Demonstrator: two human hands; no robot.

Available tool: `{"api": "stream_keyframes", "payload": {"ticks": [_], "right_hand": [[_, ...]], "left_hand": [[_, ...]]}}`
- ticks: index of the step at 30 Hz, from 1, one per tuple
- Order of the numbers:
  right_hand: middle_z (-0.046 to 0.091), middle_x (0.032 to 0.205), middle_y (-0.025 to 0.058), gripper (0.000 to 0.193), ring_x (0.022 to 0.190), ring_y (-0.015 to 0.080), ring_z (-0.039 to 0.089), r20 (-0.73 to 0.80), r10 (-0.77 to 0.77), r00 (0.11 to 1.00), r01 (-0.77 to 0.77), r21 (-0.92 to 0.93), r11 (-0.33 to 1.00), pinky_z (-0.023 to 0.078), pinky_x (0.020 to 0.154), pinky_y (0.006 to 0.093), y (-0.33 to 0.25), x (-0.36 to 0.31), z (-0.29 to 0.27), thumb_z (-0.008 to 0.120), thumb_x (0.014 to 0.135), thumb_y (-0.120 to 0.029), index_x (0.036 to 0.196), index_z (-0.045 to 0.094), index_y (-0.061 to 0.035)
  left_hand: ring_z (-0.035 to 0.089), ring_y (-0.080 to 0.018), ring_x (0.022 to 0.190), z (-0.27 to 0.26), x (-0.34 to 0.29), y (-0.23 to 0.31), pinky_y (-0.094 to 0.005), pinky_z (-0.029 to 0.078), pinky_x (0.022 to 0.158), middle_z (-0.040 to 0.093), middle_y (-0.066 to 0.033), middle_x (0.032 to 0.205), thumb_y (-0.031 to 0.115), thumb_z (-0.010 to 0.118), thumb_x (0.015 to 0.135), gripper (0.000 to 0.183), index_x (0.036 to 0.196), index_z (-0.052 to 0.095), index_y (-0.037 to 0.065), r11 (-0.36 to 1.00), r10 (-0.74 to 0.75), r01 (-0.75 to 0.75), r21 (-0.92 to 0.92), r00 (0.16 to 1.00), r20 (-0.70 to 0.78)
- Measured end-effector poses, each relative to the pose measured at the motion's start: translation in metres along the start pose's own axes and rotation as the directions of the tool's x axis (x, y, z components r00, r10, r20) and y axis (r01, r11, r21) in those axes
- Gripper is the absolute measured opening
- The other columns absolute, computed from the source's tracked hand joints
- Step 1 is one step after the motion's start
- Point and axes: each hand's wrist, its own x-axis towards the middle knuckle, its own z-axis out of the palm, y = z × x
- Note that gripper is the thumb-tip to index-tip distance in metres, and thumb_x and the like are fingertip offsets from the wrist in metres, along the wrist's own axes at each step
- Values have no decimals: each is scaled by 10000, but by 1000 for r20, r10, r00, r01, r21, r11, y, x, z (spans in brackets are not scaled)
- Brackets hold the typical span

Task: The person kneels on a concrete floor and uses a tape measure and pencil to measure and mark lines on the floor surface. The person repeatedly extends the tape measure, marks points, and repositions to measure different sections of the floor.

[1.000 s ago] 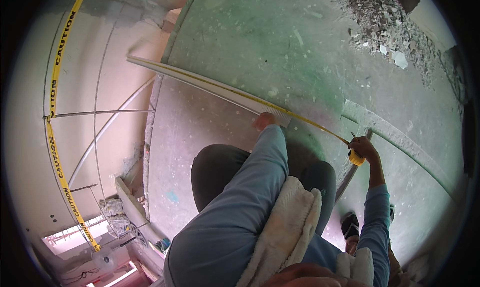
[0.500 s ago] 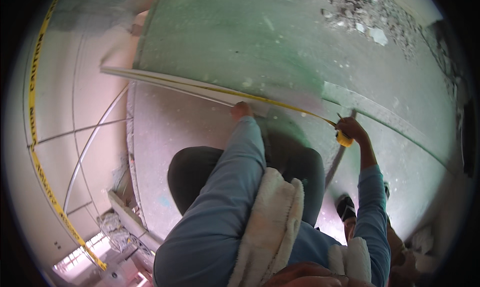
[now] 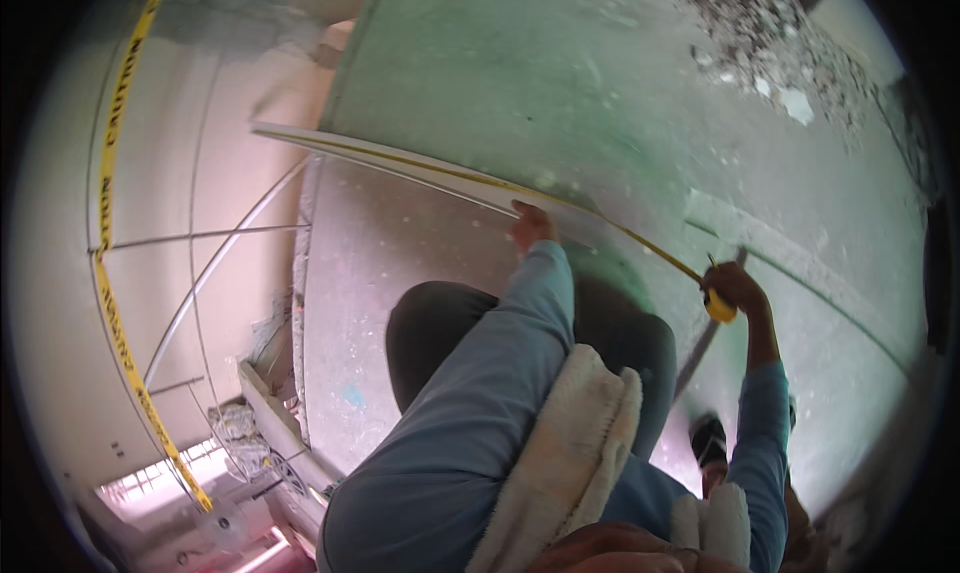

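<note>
Strip (image 3: 455, 185) projects past floor (image 3: 560, 73) at left; open room ahead. Right hand (image 3: 737, 285): grip closed around tape measure (image 3: 719, 307). Left hand (image 3: 533, 228): at strip edge, grip opening unclear.

The tape measure (image 3: 719, 306) is yellow, strip (image 3: 440, 177) whitish — sleeves (image 3: 470, 393) blue, barrier tape (image 3: 118, 333) black-lettered yellow.

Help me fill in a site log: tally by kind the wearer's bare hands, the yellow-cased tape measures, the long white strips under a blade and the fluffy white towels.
Bare hands, left hand and right hand: 2
Yellow-cased tape measure: 1
Long white strip under the blade: 1
Fluffy white towel: 1
Total: 5
</note>
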Motion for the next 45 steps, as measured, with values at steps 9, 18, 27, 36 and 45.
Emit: {"api": "stream_keyframes", "payload": {"ticks": [9,18,27,36,45], "right_hand": [[673,722,68,200,641,154,630,80,94,992,-97,36,995,509,637,294,-38,-50,8,657,834,-174,836,736,10],[703,766,65,227,662,163,655,187,-21,982,42,-110,993,524,647,302,-29,-73,-5,689,853,-234,904,758,-24],[690,773,26,231,676,101,611,248,34,968,-31,-12,999,503,612,291,-28,-42,44,696,859,-241,975,759,-51],[691,892,35,217,776,130,644,290,-362,886,315,197,928,512,702,283,-47,-1,134,628,913,-203,1022,736,-50],[634,766,49,304,653,146,613,24,50,998,-55,526,849,500,616,284,-65,-1,156,580,972,-282,901,669,0]], "left_hand": [[677,-327,934,-56,86,89,-419,556,760,669,-197,1083,445,577,934,530,1129,611,-46,615,772,-738,-278,635,21],[552,-257,852,-219,233,209,-418,481,680,544,-128,948,221,493,969,216,1079,537,40,556,344,257,-791,795,500],[570,-201,770,-173,181,144,-390,485,731,588,-61,835,357,435,1034,330,978,595,73,706,534,258,-660,419,735],[618,-304,1036,-122,-43,5,-531,497,913,635,-118,1132,404,509,989,371,1154,579,79,995,97,50,-89,-195,976],[661,-191,922,-151,-24,-18,-336,514,771,677,-92,1077,517,513,977,509,1179,608,60,751,13,-636,-178,-256,967]]}}
